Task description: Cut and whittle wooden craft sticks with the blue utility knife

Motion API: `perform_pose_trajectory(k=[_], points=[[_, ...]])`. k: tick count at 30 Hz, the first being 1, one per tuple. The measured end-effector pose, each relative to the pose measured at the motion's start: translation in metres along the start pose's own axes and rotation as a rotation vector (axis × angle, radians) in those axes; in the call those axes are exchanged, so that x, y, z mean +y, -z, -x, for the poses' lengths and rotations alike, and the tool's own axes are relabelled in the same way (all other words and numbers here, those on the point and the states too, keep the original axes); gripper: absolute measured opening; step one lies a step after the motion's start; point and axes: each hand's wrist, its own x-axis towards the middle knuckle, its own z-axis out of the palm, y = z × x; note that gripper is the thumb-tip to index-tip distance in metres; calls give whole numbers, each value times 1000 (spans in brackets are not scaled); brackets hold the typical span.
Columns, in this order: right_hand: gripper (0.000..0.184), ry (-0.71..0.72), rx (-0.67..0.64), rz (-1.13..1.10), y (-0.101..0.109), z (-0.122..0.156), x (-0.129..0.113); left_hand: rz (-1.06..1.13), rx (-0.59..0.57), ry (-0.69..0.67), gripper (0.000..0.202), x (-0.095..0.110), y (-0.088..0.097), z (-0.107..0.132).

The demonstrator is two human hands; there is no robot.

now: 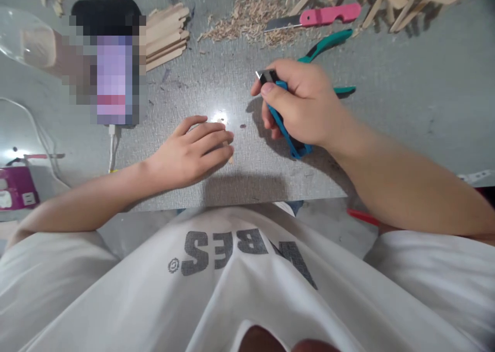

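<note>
Right hand is closed around a blue knife, its blade tip jutting out past the thumb, above the grey table; left hand lies palm down near the table's front edge, fingers loosely apart, a sliver of wood showing beside them. Just beyond the right hand are green handles, then a pink-handled saw, blade among wood shavings
</note>
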Motion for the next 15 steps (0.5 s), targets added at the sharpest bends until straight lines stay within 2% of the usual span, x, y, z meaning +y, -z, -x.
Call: perform_pose_trajectory(k=[3,6,8,13,15], points=[[14,-3,-10,10,0,0,1,-4,21,63,21,-3,-5,-1],[18,22,-3,12,-1,1,-1,-22,87,73,7,-8,-7,-2],[21,26,3,20,-2,2,-4,-5,107,74,11,-11,-7,-3],[13,33,6,43,-2,4,-11,33,-78,213,28,-12,-3,-7],[12,51,19,61,-2,5,-11,-6,-118,213,33,-11,-2,-5]])
